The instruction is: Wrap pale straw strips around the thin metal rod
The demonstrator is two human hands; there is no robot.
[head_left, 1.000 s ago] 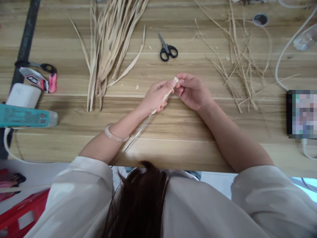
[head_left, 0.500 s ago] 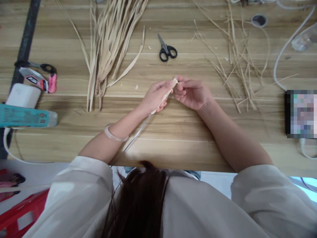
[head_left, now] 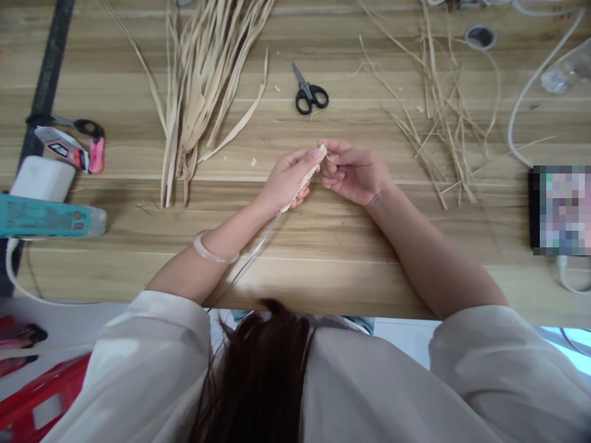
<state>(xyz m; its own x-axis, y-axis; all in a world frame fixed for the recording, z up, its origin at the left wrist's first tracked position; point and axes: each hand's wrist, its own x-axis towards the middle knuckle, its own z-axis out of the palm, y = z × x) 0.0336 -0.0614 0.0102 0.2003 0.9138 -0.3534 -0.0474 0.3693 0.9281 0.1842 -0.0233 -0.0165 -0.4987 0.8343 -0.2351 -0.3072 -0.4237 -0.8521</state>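
**Straw wrap covering the upper wire, bare wire trailing below**

You are holding a thin metal wire (head_left: 258, 246) above the middle of the desk (head_left: 323, 271), and its upper stretch is carrying a pale straw wrapping (head_left: 308, 174). Your left hand (head_left: 289, 181) is closing around the wrapped part, fingers curled snugly on it. Your right hand (head_left: 353, 172) is meeting it at the top end, with fingers pinching narrowly at the tip of the wrapping, apparently on a fine strand, though that is too small to tell surely.

Judging from this, the work is partway along: a short length is covered, while a long run of wire is lying bare down toward the desk edge and your sleeve.

The wooden desk is carrying a bundle of broad straw strips (head_left: 203, 80) to the left of your hands, a scatter of thin straw strands (head_left: 443, 111) to the right, and black scissors (head_left: 307, 92) lying closed beyond your hands. At the far left a glue gun (head_left: 50, 216), a white block (head_left: 44, 178) and a pink-tipped tool (head_left: 74, 144) are sitting together. A white cable (head_left: 530, 86) is curving along the right side. A red crate (head_left: 41, 400) is showing below the desk's near edge.
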